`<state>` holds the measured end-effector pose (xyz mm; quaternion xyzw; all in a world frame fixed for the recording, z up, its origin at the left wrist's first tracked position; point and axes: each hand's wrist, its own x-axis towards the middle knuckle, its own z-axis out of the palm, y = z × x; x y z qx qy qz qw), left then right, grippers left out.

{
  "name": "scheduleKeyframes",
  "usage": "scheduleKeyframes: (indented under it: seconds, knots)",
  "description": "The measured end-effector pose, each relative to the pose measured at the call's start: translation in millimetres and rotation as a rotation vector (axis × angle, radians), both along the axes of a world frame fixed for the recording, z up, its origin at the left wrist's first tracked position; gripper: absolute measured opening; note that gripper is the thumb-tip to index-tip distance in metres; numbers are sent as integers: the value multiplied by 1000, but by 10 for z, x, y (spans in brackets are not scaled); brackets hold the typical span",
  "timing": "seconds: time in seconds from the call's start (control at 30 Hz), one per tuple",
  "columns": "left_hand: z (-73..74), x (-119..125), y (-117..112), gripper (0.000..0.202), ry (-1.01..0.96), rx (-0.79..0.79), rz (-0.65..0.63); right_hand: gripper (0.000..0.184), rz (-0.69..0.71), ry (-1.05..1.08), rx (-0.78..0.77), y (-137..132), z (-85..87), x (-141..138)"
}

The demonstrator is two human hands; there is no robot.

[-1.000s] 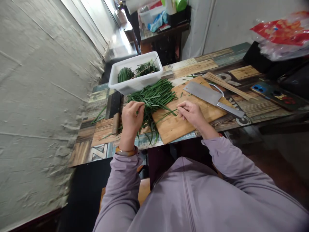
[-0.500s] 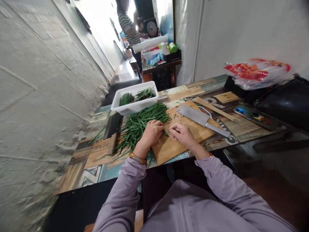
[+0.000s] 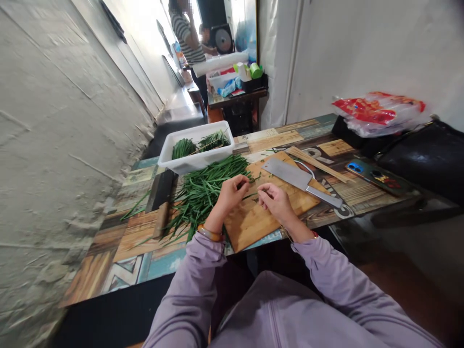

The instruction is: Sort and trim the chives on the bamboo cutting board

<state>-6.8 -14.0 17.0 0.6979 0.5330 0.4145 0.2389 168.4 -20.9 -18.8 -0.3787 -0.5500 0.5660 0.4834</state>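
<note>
On the wooden cutting board (image 3: 253, 224), at the near edge of the desk (image 3: 145, 237), a single chive stalk (image 3: 253, 195) spans the gap between the two hands, its long axis running left to right. The left hand (image 3: 232, 193) has its fingers curled together on the stalk's left end. The right hand (image 3: 275, 200) pinches the right end, fingertips closed. The chive pile (image 3: 203, 191) lies just left of the left hand, which is the nearer one. A cleaver (image 3: 290, 175) rests beyond the right hand, untouched.
</note>
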Motion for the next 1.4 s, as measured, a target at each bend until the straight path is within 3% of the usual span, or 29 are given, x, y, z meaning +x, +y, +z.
scheduleKeyframes:
  seconds: [0.27,0.53,0.77,1.4]
  knots:
    - [-141,13,-72,19,-343,-143,15,31,-29,-78,16,-21,-11,9]
    - [-131,71,-158,16,-322,-98,-16,35,-26,-149,90,-52,-21,48]
    - [-203,56,-144,18,-327,-82,-5,35,-27,-184,101,-57,-3,47]
    - [-194,67,-151,19,-373,-101,15,34,-24,-239,123,-48,-14,42]
